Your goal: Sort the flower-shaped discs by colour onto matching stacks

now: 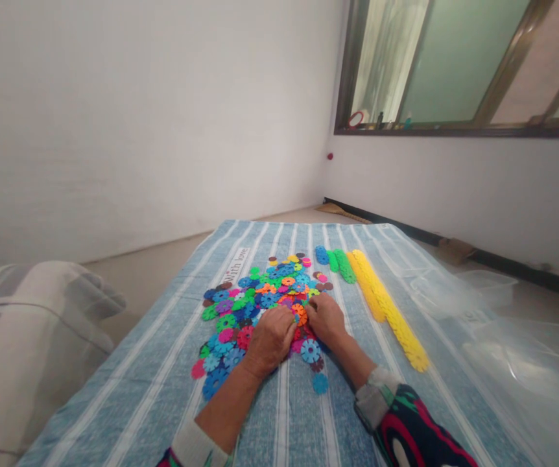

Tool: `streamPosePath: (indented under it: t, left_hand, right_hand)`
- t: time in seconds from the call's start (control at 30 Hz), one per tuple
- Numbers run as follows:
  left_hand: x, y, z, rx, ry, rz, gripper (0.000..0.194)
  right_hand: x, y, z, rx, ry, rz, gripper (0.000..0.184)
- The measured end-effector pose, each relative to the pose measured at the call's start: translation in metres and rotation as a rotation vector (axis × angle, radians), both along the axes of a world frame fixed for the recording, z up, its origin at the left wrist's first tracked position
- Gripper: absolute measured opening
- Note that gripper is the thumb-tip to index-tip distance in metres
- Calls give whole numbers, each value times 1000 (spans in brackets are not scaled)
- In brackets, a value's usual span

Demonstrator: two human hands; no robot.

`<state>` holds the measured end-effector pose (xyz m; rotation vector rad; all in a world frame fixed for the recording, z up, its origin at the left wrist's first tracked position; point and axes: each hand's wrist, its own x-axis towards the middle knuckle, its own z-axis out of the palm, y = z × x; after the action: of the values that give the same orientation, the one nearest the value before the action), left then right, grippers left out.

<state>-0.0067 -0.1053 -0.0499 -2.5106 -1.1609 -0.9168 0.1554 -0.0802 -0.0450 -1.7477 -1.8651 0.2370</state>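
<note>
A heap of small coloured plastic snowflake discs (260,295) lies on a blue and white striped cloth (172,363). My left hand (270,338) rests knuckles-up on the near side of the heap, fingers curled down into the pieces. My right hand (327,318) sits close beside it, fingers bent and pinched at an orange disc (299,311) between the two hands. What the left fingers hold is hidden. To the right runs a long joined row of yellow discs (386,305), continuing at its far end into green discs (345,264) and blue discs (321,254).
A clear plastic bag (503,344) and a clear plastic box (488,285) lie at the cloth's right side. A grey folded blanket or cushion (26,337) sits at the left. White walls meet at the far corner; a window (454,65) is at upper right.
</note>
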Motion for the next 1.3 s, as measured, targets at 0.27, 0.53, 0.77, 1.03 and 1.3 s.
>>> streamPosePath:
  t: [0.27, 0.53, 0.77, 1.03, 1.3]
  left_hand:
    - [-1, 3, 0, 20, -27, -25, 16]
    - [0, 2, 1, 19, -9, -5, 14]
    - [-1, 3, 1, 15, -13, -10, 14]
    - [-3, 5, -1, 61, -19, -25, 17]
    - [-3, 6, 0, 75, -25, -37, 19]
  right_hand:
    - [-8, -2, 13, -91, -61, -83, 21]
    - [-5, 6, -3, 13, 140, -101, 17]
    - [0, 13, -16, 100, 279, -71, 16]
    - [3, 13, -9, 44, 372, -85, 17]
    - [7, 16, -8, 33, 420, -57, 19]
